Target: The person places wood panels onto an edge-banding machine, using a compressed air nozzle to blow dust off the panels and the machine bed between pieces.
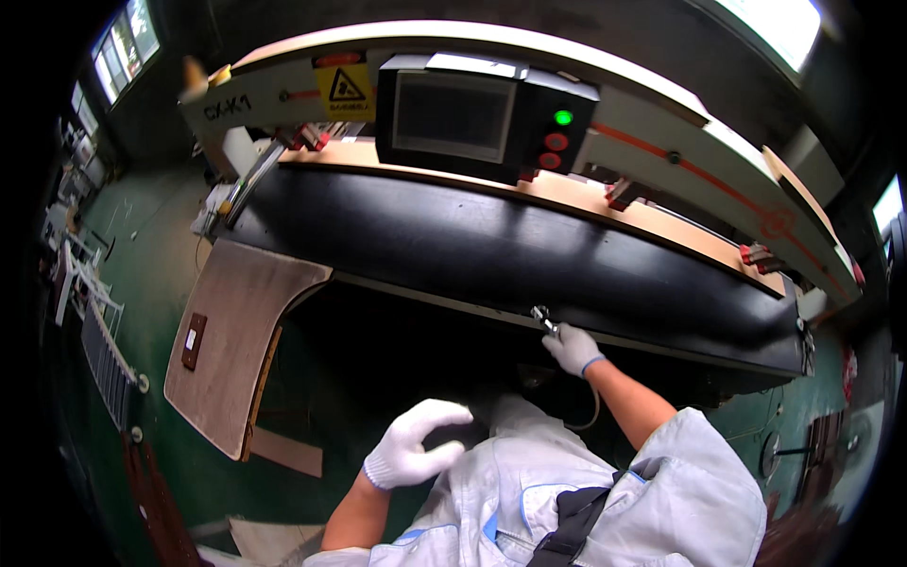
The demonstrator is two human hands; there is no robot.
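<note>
My right hand (573,350), in a white glove, is wrapped round a small silver air blow gun (541,317). Its tip is at the front edge of a long black machine bed (453,236); whether it touches cannot be made out. A pale hose (592,408) hangs below that wrist. Lower and to the left, my left hand (419,444) is held in front of my body, also gloved. Its thumb and fingers are apart and slightly curved, with nothing between them.
A machine beam with a control panel (449,115) and green light (564,118) spans the bed. Under it lies a long wooden strip (567,194). A curved brown board (236,331) bearing a small dark block (194,342) stands at left. A roller conveyor (106,364) is farther left.
</note>
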